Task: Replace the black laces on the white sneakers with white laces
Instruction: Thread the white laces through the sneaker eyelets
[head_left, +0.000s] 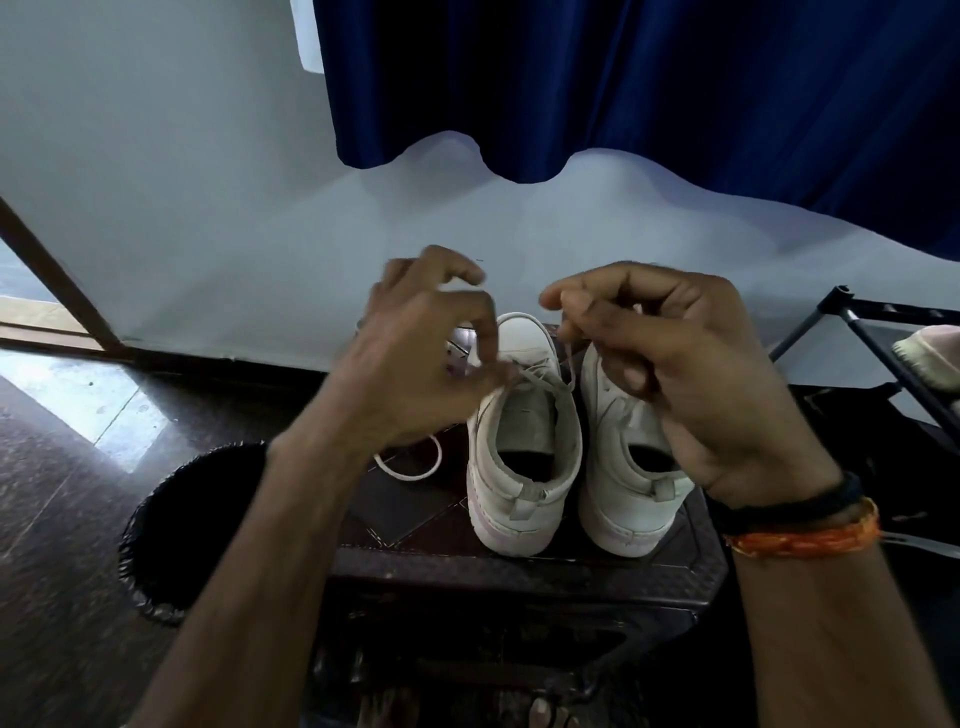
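Note:
Two white sneakers stand side by side, heels toward me, on a dark stool (519, 571). The left sneaker (524, 467) carries a white lace (540, 379) crossed at its top eyelets. My left hand (415, 364) pinches one end of that lace at the shoe's left side. My right hand (670, 364) pinches the other end, which rises from the shoe toward its fingers, and it covers much of the right sneaker (623, 493). A loose loop of white lace (410, 467) lies on the stool to the left of the shoes. No black lace is visible.
A round dark bin (182, 530) stands on the floor left of the stool. A black metal rack (883, 332) with a pale shoe (930, 353) on it is at the right. A wall and a blue curtain (623, 88) are behind.

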